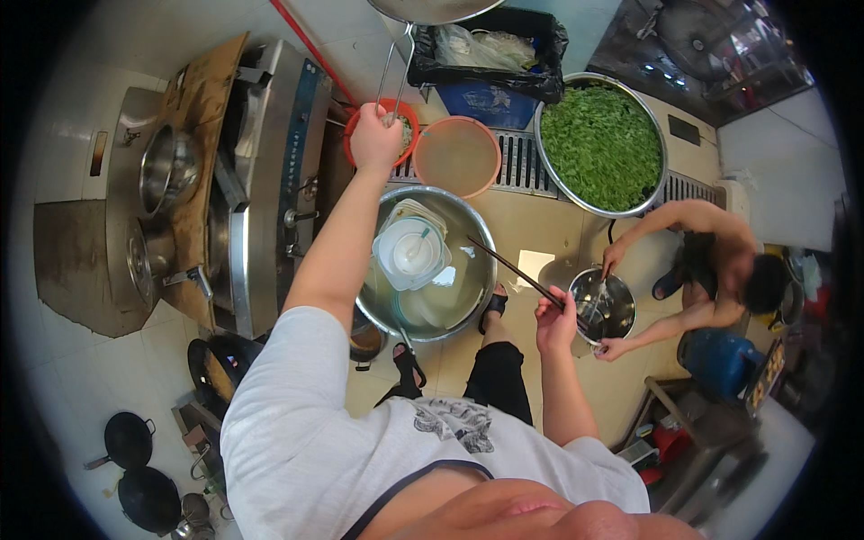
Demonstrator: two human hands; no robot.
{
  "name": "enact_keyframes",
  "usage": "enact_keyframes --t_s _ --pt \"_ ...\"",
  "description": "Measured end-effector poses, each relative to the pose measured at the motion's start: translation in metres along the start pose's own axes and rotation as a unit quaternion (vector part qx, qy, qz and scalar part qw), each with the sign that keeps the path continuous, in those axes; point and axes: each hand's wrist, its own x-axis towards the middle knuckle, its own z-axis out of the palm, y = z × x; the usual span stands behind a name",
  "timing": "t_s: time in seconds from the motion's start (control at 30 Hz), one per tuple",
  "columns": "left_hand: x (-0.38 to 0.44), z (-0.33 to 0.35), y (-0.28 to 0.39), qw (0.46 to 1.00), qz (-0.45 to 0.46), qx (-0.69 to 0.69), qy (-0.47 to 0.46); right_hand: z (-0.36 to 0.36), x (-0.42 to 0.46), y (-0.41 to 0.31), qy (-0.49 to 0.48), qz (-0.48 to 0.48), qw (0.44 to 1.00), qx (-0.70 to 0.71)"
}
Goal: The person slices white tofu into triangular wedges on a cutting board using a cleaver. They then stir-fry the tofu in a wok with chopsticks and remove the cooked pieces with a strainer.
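My left hand (379, 138) grips the wire handle of a round strainer (435, 9), which is cut off by the top edge of the picture. Beneath that hand stands a red plastic basket (349, 138) with pale food inside. Between the fingers of my right hand (556, 320) is a pair of long dark chopsticks (514, 271), tips pointing up and left. Their tips reach over the rim of a big metal basin (466, 202). Cloudy water fills it, and stacked white bowls (409, 254) with a spoon sit in it.
A co-worker (725, 283) crouches at right, hands on a steel bowl (624, 297) and a utensil. Chopped greens (601, 148) fill a wide pan by the floor drain. A pink basin (499, 158), black-lined bin (553, 61), stove (273, 182) and blue gas cylinder (719, 361) stand around.
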Motion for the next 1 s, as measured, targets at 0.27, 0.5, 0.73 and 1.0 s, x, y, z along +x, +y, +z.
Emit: enact_keyframes --t_s 0.27,0.5,0.73,1.0 --pt "0.054 0.199 -0.056 0.949 -0.133 0.199 -0.207 -0.054 0.091 -0.027 0.083 0.055 0.995 -0.001" --pt "0.076 0.183 0.041 0.982 -0.171 0.008 -0.079 -0.047 0.108 -0.038 0.07 0.085 0.994 -0.01" --pt "0.033 0.22 -0.025 0.96 -0.226 0.109 -0.126 -0.037 0.129 -0.031 0.044 0.1 0.994 -0.004" --pt "0.06 0.191 0.006 0.974 -0.166 0.084 -0.126 -0.034 0.122 -0.042 0.032 0.097 0.994 -0.031"
